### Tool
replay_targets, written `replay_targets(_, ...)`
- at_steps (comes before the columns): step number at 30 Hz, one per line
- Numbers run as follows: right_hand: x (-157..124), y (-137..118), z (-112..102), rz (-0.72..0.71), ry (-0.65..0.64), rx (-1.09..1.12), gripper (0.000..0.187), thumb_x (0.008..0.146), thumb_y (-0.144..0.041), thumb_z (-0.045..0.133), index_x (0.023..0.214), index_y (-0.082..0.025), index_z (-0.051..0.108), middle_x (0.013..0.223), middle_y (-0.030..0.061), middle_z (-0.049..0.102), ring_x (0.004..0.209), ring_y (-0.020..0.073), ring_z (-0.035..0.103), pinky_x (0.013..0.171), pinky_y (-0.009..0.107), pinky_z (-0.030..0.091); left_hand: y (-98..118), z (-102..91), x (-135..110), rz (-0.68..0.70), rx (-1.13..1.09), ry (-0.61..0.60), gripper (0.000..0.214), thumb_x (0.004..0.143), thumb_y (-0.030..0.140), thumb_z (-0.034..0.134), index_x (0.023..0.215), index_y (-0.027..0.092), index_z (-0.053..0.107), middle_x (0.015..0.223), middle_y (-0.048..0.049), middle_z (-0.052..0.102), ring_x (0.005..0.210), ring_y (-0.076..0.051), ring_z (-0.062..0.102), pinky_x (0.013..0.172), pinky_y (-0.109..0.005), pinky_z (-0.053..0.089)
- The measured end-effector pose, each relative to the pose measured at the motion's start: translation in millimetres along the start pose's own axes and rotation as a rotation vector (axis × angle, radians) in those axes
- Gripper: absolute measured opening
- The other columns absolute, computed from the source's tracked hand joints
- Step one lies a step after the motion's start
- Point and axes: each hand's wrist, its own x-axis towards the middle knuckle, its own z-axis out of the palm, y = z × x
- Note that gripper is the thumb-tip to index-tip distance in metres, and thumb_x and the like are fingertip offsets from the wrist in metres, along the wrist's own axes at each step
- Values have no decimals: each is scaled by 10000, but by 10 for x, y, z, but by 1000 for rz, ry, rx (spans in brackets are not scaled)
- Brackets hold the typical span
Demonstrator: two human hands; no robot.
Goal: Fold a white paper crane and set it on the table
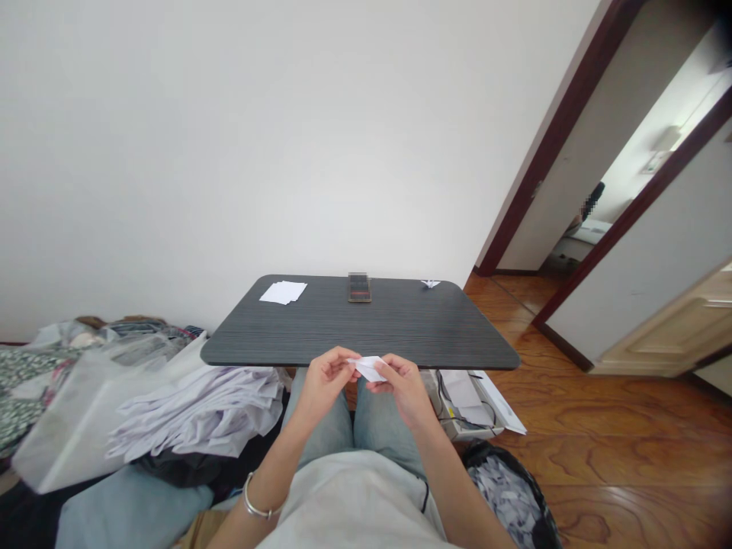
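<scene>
Head view: I observe a seated person with both hands at work near the front edge of a dark table (pixel 343 335). The left hand (pixel 327 372) pinches one end of a folded white paper (pixel 370 367) between thumb and finger. The right hand (pixel 403 377) grips the other end, thumb laid on top and fingers curled below. The paper is held above the lap, beside the middle of the front edge; whether either hand touches the table I cannot tell.

Along the rear of the table, left to right: a loose stack of white sheets (pixel 284 292), slightly fanned; a phone (pixel 360 287), its screen obscured; and a small folded paper figure (pixel 430 284) near the right rear corner. The three items stand well apart.

A bracelet (pixel 257 505) is worn on the left wrist. Left of the legs lies a pile of white cloth (pixel 206 412). To the right, a box (pixel 463 408) holding cables sits on the wooden floor (pixel 595 450), with a black bag (pixel 508 496) of pale scraps just beside it.
</scene>
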Motion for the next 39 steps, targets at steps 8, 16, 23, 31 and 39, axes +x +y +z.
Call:
replay_targets(8, 4, 37, 10, -48, 19, 9, 262, 641, -416, 716, 638, -171, 624, 605, -16, 645, 488, 125, 612, 497, 228, 519, 68, 72, -2, -113, -91, 100, 239, 636, 300, 718, 752, 115, 619, 602, 0, 621, 534, -93, 570, 544, -202, 477)
replay_targets(16, 7, 40, 8, -67, 19, -21, 256, 652, -412, 705, 640, -167, 631, 596, -9, 643, 486, 130, 605, 495, 234, 525, 72, 59, -3, -188, -111, 129, 238, 617, 316, 734, 710, 111, 655, 588, -14, 650, 533, -104, 588, 575, -215, 496)
replay_targets(23, 3, 40, 6, -60, 19, -24, 261, 643, -425, 708, 642, -174, 636, 593, -6, 653, 496, 140, 613, 498, 244, 524, 59, 21, 4, -207, -112, 104, 220, 620, 305, 733, 698, 110, 669, 591, -26, 665, 540, -116, 602, 586, -228, 505)
replay_targets(31, 8, 44, 3, -55, -6, -7, 252, 654, -410, 705, 639, -169, 632, 592, -2, 664, 482, 127, 608, 497, 229, 524, 67, -2, 16, -217, -109, 90, 196, 625, 287, 731, 657, 109, 658, 575, -25, 664, 525, -105, 594, 557, -205, 491)
replay_targets(39, -23, -18, 33, -41, 39, 11, 280, 620, -429, 724, 632, -169, 620, 593, -14, 640, 480, 126, 605, 480, 230, 520, 92, -26, 0, -47, -29, 68, 263, 627, 251, 728, 850, 143, 639, 666, -7, 654, 610, -124, 617, 583, -228, 504)
